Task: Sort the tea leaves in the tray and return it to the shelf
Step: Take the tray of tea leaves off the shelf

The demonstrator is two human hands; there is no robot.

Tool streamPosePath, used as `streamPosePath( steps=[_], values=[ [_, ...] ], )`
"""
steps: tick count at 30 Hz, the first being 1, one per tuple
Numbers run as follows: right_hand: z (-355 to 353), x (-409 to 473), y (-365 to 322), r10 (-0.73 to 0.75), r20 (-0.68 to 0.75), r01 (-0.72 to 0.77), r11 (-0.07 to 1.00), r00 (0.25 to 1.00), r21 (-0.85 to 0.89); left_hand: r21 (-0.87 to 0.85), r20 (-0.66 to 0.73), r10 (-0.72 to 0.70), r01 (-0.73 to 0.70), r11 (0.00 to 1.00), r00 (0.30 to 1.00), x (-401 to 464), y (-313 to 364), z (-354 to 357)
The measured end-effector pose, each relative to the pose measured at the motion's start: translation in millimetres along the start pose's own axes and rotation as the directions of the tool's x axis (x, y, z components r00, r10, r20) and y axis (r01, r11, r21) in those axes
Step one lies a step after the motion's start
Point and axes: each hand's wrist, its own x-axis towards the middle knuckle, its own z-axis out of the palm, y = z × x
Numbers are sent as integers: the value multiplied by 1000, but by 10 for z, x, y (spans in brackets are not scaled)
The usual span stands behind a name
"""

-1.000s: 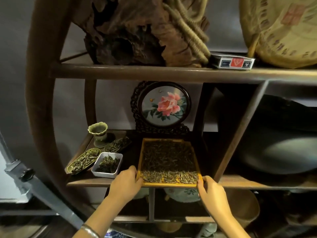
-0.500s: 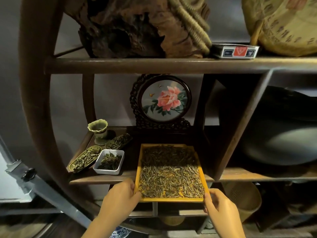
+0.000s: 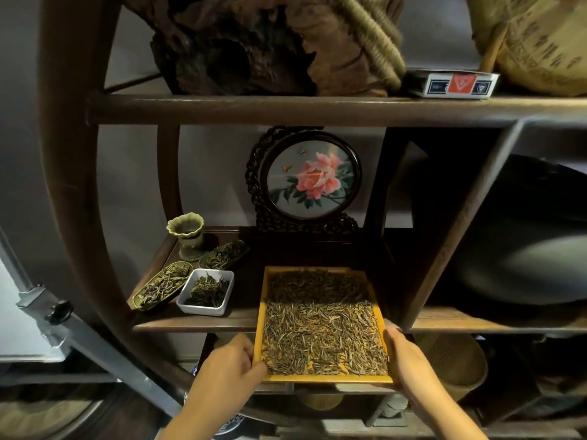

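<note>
A yellow rectangular tray (image 3: 327,379) full of dry brown-gold tea leaves (image 3: 324,328) sticks halfway out of the middle shelf (image 3: 197,323) of a dark round wooden rack. Its far half lies over the shelf board in shadow, and its near half hangs past the front edge. My left hand (image 3: 227,360) grips the tray's near left corner. My right hand (image 3: 408,363) grips its near right edge.
Left of the tray on the same shelf stand a white dish of leaves (image 3: 206,292), two scoop-shaped leaf holders (image 3: 162,284) and a green cup (image 3: 187,231). A round peony screen (image 3: 309,182) stands behind. A slanted post (image 3: 451,236) bounds the tray's right side.
Both hands have drawn the tray toward me, from lying fully on the shelf to hanging about halfway out over its front edge.
</note>
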Motion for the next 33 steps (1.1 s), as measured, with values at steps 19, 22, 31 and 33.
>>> streamPosePath(
  steps=[19, 22, 31, 33],
  values=[
    [135, -35, 62, 2, -26, 5, 967, 1000, 254, -640, 334, -380, 503, 581, 863, 390, -92, 446],
    [121, -24, 95, 4, -29, 5, 957, 1000, 291, -667, 337, -377, 501, 551, 863, 314, -102, 443],
    [198, -112, 92, -18, 35, 5, 942, 999, 336, -785, 245, -319, 381, 489, 916, -55, -342, 257],
    [256, -158, 102, -36, 51, 15, 933, 998, 359, -778, 205, -364, 377, 503, 909, -196, -369, 240]
  ],
)
